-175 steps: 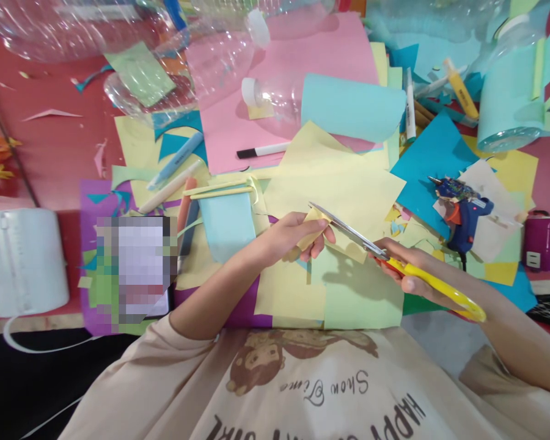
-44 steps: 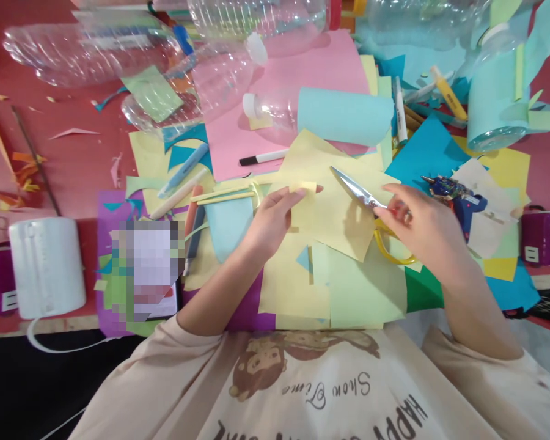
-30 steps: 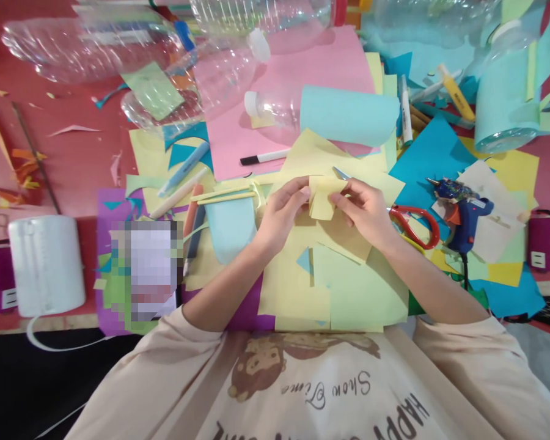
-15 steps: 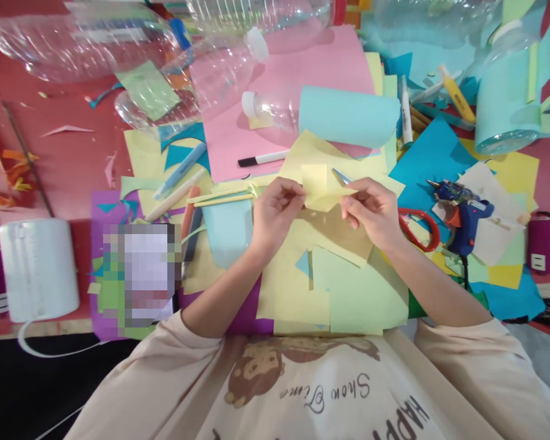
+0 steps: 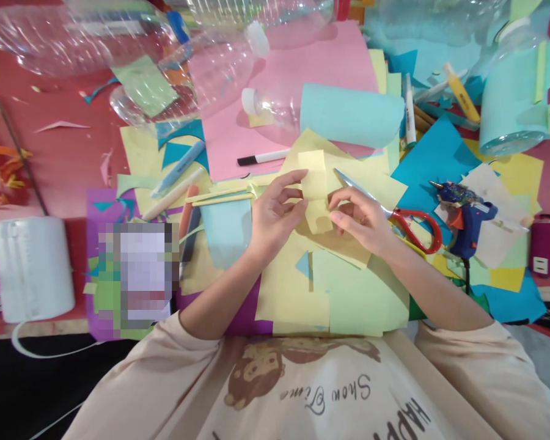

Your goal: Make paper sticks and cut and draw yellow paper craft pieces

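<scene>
Both hands pinch a small pale yellow paper strip (image 5: 316, 189) held upright over the pile of yellow sheets (image 5: 297, 287). My left hand (image 5: 275, 214) grips its left edge with thumb and fingers. On the strip's lower right edge, my right hand (image 5: 360, 220) closes its fingertips. Red-handled scissors (image 5: 407, 223) lie on the paper just right of my right hand, blades pointing up-left.
A blue glue gun (image 5: 462, 214) lies at the right. Clear plastic bottles (image 5: 211, 73), a light blue paper roll (image 5: 348, 113), a black marker (image 5: 261, 157), pink paper (image 5: 302, 61) and coloured scraps fill the back. A white roll (image 5: 30, 266) stands at the left.
My right hand cut with the scissors, laid them down at the right, then joined my left hand on the yellow strip. The strip has since been unfolded longer and turned upright.
</scene>
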Tool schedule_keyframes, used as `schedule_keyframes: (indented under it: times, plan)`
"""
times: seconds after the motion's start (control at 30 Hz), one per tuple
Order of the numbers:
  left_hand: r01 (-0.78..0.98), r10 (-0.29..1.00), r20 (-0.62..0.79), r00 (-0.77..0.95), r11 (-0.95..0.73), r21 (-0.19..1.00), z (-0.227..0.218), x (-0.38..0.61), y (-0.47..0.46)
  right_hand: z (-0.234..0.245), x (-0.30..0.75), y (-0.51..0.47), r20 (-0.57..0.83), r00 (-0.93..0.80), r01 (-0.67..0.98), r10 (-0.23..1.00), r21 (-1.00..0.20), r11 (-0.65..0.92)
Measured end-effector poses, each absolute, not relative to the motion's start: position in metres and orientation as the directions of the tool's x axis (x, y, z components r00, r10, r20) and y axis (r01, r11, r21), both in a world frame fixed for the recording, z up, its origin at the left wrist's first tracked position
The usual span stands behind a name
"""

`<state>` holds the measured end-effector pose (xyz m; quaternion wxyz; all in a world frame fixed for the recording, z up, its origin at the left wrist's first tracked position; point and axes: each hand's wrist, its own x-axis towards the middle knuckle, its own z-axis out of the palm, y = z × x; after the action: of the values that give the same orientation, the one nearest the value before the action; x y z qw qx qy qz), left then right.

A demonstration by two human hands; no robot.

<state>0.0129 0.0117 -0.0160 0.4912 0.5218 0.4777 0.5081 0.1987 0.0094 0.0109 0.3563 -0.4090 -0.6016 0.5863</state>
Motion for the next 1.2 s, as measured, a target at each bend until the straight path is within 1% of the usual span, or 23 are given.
schedule_keyframes:
  times: [0.1,0.23,0.33,0.47,0.57,0.67,0.83,0.87,0.93,1.0,1.1,1.17,1.2]
  plan:
    - [-0.02,0.995,0.087,0.054,-0.086,0.996,-0.018,0.013,0.01,0.01,0.2,0.009,-0.077,-0.388,0.05,0.918,-0.997,-0.062]
    - [-0.03,0.995,0.087,0.046,-0.086,0.996,-0.016,0.012,0.01,0.015,0.2,0.01,-0.102,-0.49,0.081,0.866,-0.994,-0.072]
    - [-0.009,0.993,0.119,-0.018,-0.119,0.993,-0.014,0.009,0.012,0.018,0.2,0.011,-0.116,-0.569,0.095,0.814,-0.993,-0.075]
    - [0.026,0.979,0.162,-0.128,-0.16,0.987,-0.016,0.005,0.018,0.018,0.2,0.012,-0.044,-0.674,0.076,0.737,-0.997,0.01]
    - [-0.033,0.974,0.166,-0.155,-0.172,0.984,-0.02,0.003,0.021,0.016,0.201,0.011,-0.096,-0.716,0.119,0.691,-0.993,-0.014]
    - [-0.097,0.986,0.107,-0.126,-0.12,0.988,-0.021,0.004,0.021,0.017,0.201,0.011,-0.125,-0.736,0.143,0.665,-0.989,-0.028]
    - [-0.139,0.996,-0.083,0.029,0.086,0.987,-0.016,0.006,0.017,0.018,0.201,0.012,-0.098,-0.734,0.137,0.673,-0.991,0.005]
    - [-0.143,0.993,-0.107,0.048,0.113,0.983,-0.015,0.007,0.016,0.018,0.201,0.012,-0.113,-0.735,0.146,0.669,-0.989,-0.007]
    - [-0.141,0.993,-0.109,0.053,0.116,0.983,-0.014,0.007,0.015,0.019,0.201,0.011,-0.174,-0.744,0.207,0.644,-0.978,-0.025]
    - [-0.126,0.996,-0.082,0.039,0.086,0.988,-0.016,0.007,0.015,0.023,0.2,0.008,-0.218,-0.776,0.295,0.592,-0.955,0.035]
    - [-0.098,0.998,-0.063,0.006,0.063,0.993,-0.018,0.009,0.016,0.037,0.202,-0.003,-0.214,-0.842,0.383,0.496,-0.884,0.269]
    - [-0.086,0.997,-0.073,-0.008,0.072,0.994,-0.017,0.01,0.016,0.049,0.209,-0.013,-0.231,-0.838,0.447,0.494,-0.81,0.38]
    - [-0.083,0.997,-0.074,-0.014,0.072,0.994,-0.016,0.01,0.015,0.054,0.215,-0.018,-0.23,-0.822,0.482,0.522,-0.769,0.42]
